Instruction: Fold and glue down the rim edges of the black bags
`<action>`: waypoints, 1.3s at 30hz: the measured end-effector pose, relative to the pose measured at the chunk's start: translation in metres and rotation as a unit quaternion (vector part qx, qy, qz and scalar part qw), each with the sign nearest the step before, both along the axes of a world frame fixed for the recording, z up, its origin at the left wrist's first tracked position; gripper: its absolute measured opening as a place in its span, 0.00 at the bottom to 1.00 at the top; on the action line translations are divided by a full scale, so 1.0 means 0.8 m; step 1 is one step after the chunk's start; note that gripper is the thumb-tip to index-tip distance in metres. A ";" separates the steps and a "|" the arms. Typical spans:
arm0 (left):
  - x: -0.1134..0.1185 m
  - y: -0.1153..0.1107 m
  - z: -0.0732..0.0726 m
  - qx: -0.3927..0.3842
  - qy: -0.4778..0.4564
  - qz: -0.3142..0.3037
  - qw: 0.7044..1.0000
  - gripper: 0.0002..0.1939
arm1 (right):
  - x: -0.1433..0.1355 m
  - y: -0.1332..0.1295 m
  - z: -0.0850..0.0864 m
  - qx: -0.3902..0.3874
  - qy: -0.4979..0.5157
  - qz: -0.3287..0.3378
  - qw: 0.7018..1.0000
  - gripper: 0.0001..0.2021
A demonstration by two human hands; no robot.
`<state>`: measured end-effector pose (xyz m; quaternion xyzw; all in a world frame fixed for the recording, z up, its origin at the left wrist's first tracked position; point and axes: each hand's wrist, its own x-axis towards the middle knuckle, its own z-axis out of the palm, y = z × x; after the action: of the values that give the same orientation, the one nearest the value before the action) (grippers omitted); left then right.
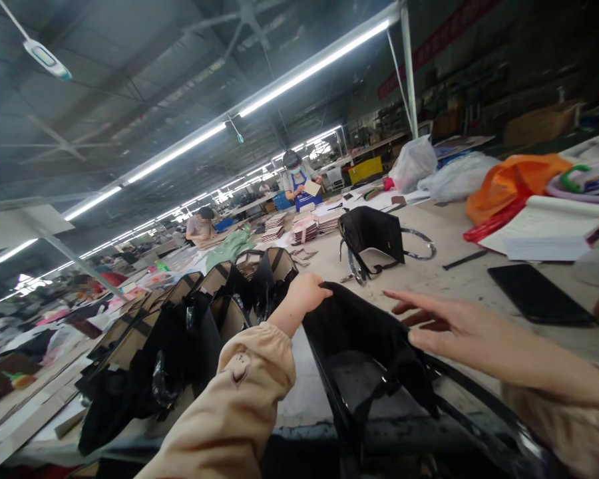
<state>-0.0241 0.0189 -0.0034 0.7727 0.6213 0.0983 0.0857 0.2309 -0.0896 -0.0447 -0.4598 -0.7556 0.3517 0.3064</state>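
Observation:
A black handbag (369,332) sits tilted at the front edge of the table, its opening facing me and its strap trailing to the right. My left hand (307,293) pinches the bag's upper left corner between thumb and fingers. Over the bag's right side hovers my right hand (444,319), fingers stretched out and holding nothing; whether a fingertip brushes the bag I cannot tell. Farther back stands another black handbag (374,236) with a clear-wrapped handle. To the left of my left arm, several black bags with tan insides (194,326) are packed in rows.
A black phone (539,295) lies at the right, near an open notebook (554,226) and an orange plastic bag (516,183). Stacks of cut pieces (304,229) stand farther back. Across the table a person in a blue apron (302,183) holds a flat tan piece.

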 end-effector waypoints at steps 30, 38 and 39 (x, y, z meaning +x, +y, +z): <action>-0.010 -0.014 -0.013 -0.086 -0.190 -0.043 0.977 0.16 | 0.035 0.017 -0.016 0.121 -0.119 -0.056 0.984 0.20; -0.007 -0.006 -0.006 -0.023 -0.090 -0.078 0.993 0.12 | 0.033 0.018 -0.013 0.100 -0.113 -0.062 0.987 0.21; -0.007 -0.005 -0.006 -0.017 -0.079 -0.080 0.994 0.12 | 0.032 0.018 -0.013 0.099 -0.112 -0.061 0.987 0.22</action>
<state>-0.0298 0.0147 -0.0085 0.8081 0.5505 0.1407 0.1552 0.2567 -0.0754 -0.0548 -0.5094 -0.7866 0.2020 0.2848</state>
